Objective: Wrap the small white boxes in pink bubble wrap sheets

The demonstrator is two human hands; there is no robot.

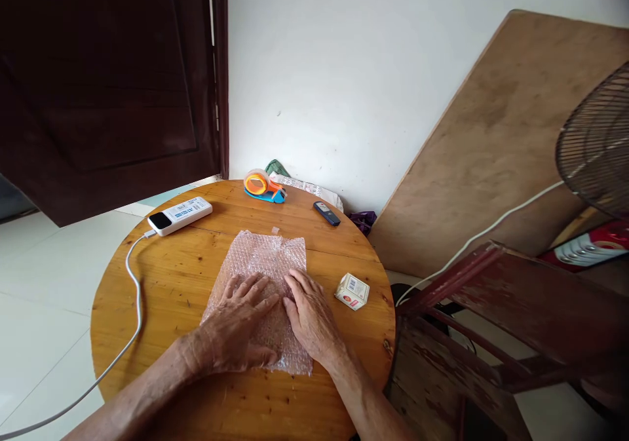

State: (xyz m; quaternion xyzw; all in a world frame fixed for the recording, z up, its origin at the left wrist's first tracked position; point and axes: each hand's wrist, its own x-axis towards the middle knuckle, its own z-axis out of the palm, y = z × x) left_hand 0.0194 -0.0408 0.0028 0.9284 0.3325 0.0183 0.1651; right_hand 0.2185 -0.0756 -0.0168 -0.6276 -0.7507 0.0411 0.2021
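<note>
A sheet of pinkish bubble wrap (265,254) lies flat on the round wooden table (162,284) in front of me. My left hand (240,326) rests palm down on its left and middle part, fingers spread. On the right part lies my right hand (312,313), palm down with the fingers stretched out and the thumb a little apart. Neither hand grips anything. To the right of my right hand, and apart from it, sits a small white box (352,291) with a barcode. Whatever lies under my palms is hidden.
A tape dispenser (264,187) stands at the table's far edge, with a dark blue device (327,213) to its right. A white power bank (180,215) with a cable (139,303) lies at left. Right of the table are a wooden chair (540,303) and a fan (599,139).
</note>
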